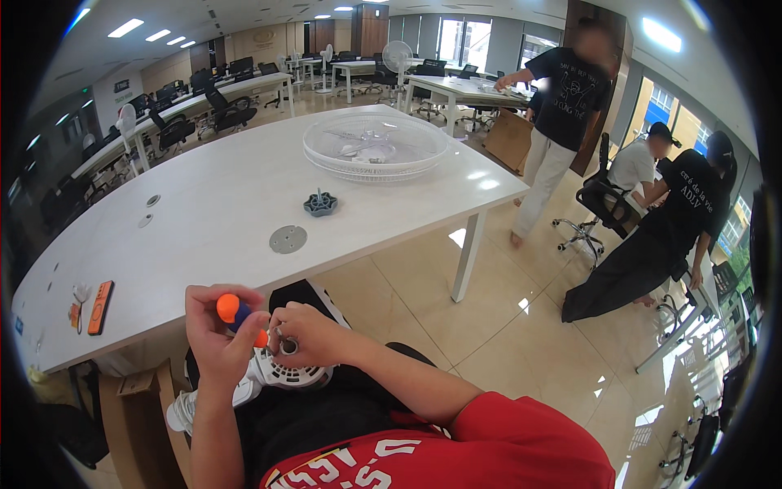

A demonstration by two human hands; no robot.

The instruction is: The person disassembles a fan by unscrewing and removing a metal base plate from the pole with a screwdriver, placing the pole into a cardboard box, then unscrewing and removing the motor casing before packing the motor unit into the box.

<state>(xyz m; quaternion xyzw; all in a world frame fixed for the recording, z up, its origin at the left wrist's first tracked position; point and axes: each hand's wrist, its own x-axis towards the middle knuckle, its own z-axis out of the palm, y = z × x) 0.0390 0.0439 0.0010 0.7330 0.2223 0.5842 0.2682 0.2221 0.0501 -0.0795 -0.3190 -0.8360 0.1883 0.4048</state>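
My left hand (213,326) is wrapped round a tool with an orange and dark blue handle (229,308), which looks like a screwdriver. Its lower orange part (261,338) points toward the white fan motor housing (295,375) on my lap. Fingers of my right hand (308,332) are closed at the front of that housing, around a small metallic part (288,346). What exactly they pinch is hidden. A white cable (186,410) hangs by the housing at the left.
On the white table (220,204) lie a round fan guard (375,147) with clear blades, a grey lobed knob (321,203) and an orange phone (101,308). An open cardboard box (138,407) stands at the lower left. One person (566,106) stands beyond the table; others are at the right.
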